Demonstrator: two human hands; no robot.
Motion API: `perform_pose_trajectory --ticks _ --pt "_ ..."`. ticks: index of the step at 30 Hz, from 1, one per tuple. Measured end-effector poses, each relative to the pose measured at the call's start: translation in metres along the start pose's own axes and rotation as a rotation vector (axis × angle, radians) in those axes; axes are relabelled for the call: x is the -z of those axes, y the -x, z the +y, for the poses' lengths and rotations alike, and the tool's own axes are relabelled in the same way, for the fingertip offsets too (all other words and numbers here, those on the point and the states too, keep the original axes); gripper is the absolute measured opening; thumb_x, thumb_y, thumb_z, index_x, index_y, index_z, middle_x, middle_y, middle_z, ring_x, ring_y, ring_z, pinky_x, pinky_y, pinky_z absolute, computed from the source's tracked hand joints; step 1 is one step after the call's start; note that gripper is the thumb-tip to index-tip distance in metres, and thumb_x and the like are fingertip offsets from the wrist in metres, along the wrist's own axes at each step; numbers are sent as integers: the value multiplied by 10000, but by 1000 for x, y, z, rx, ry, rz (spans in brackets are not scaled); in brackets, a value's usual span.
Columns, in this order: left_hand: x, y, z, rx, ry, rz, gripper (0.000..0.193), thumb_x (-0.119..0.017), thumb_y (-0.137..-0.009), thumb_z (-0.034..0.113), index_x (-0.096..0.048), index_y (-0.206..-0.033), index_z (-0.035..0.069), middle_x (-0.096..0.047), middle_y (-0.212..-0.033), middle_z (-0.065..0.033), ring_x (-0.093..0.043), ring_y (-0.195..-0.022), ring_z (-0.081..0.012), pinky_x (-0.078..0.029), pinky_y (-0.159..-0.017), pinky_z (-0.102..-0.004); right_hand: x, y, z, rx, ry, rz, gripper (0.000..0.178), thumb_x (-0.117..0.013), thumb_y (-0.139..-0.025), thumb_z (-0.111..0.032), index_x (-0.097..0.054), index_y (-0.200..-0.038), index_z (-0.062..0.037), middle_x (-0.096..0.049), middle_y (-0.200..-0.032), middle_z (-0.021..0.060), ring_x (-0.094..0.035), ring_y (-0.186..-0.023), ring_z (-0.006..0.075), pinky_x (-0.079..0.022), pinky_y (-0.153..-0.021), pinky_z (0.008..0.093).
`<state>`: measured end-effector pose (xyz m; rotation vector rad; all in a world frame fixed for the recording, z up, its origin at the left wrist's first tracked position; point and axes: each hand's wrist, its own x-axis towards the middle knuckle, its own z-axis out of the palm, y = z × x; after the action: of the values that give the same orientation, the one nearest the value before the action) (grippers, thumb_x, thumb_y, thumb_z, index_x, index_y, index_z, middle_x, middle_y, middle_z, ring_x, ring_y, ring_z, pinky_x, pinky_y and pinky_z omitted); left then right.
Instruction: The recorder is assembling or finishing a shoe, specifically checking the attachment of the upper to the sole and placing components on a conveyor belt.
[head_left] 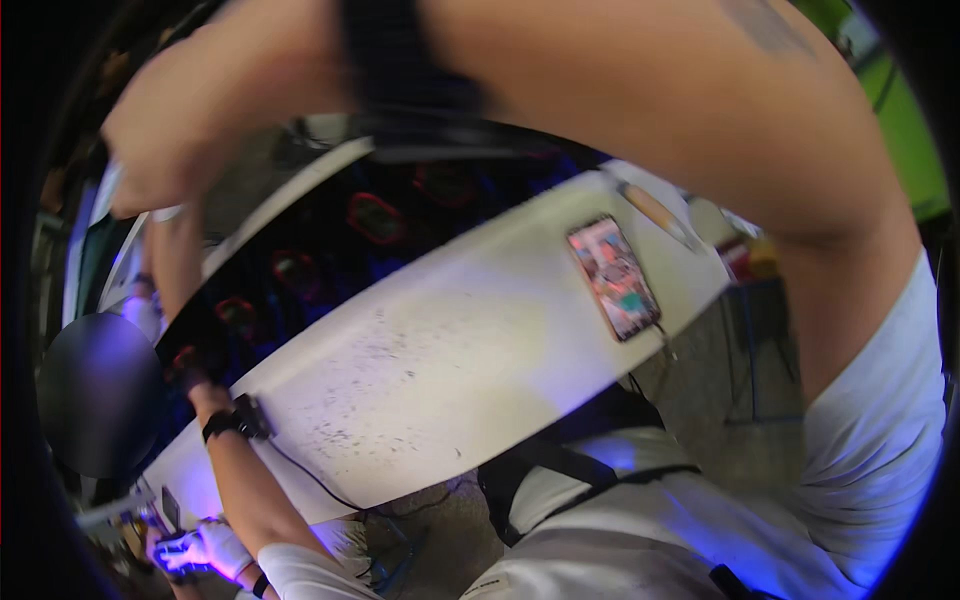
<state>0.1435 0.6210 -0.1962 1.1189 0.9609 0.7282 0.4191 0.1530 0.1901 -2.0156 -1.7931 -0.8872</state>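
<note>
My right arm sweeps across the top of the head view, close and blurred, with a wide black band on the wrist. My right hand (pixel 165 140) is at the upper left, above the far edge of the work surface; motion smears its fingers, and whatever they may hold is hidden. At the left, my left hand (pixel 190 370) touches or hovers by the near edge of a long black surface (pixel 330 265) bearing a row of red-outlined rounded shapes (pixel 376 217). Its fingers are too dark to read. A black strap and small device (pixel 252 417) with a cable sit on that wrist.
A white, dark-speckled tabletop (pixel 430 370) runs between me and the black surface. On its right lie a lit phone (pixel 614 277) and a wooden-handled tool (pixel 657 212). A dark round disc (pixel 100 395) stands far left. Another person's arm (pixel 175 255) and a gloved hand (pixel 205 550) are nearby.
</note>
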Motion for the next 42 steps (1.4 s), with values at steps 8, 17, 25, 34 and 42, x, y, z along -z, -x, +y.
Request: perform_pose_trajectory --ticks 8,17,25,34,42 --pt "-36 283 46 -172 2 -489 492 -691 -946 149 -548 -1389 -10 -644 -1318 -161 -656 -1177 -280 -533 -1016 -390 -11 3 -13 -321 -178 -195 342 -642 -844 -348 -804 -1079 -159 -768 -1095 86 -708 -1090 313 -541 -936 471" --pt "-58 445 39 -903 -1026 -494 371 -715 -877 21 -682 -1244 -18 -678 -1180 -189 -636 -1163 -327 -455 -1069 -409 140 168 -81 -172 -885 439 297 -575 -1002 -251 -667 -1134 -1 -713 -1055 195 -688 -1039 342 -552 -913 416" --pt "-138 495 -21 -1389 -1470 -505 934 -434 -881 850 -535 -1482 143 -601 -1417 -116 -522 -1297 -381 -157 -1139 -722 80 349 -192 -636 -984 534 149 -638 -988 -127 -578 -1050 -6 -633 -846 146 -636 -734 340 -497 -662 392" --pt "-173 469 31 -1549 -1377 -355 610 -655 -937 583 -663 -1012 -23 -662 -892 -191 -654 -869 -416 -434 -1040 -614 94 399 -209 -957 -1300 261 251 -742 -969 -236 -619 -898 -29 -647 -725 33 -637 -614 110 -503 -526 306" --pt "-181 537 -19 -162 11 -869 607 -599 -944 461 -493 -1371 43 -535 -1342 -173 -496 -1289 -282 -421 -1099 -463 90 342 -219 -596 -1280 510 292 -749 -935 -233 -608 -823 -3 -676 -1119 159 -689 -996 276 -542 -839 351"
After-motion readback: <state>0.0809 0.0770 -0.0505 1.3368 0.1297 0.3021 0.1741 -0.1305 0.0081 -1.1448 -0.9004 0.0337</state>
